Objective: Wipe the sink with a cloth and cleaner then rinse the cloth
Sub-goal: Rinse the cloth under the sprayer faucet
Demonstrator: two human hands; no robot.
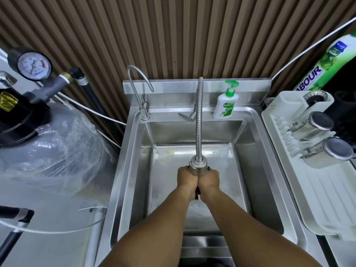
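From the head camera we look down into a rectangular stainless-steel sink [133,170] set against a brown ribbed wall. Our left grip [186,178] and right grip [210,179] are pressed side by side low over the basin. They sit directly beneath the round head of a flexible steel hose faucet [199,122]. Both are clamped, knuckles up and fingers curled under, on a dark cloth [197,194]. Only a sliver of it shows, between the heels of our palms.

A white pump bottle of soap with a green top [225,106] stands on the back ledge, right of the hose. A thin gooseneck tap [139,83] rises at the back left corner.

To the right, a white plastic drying rack [317,201] holds two steel cups [312,127] lying on their sides. To the left stands a grey tank wrapped in clear plastic [57,143], with a round pressure gauge [34,66] above it.
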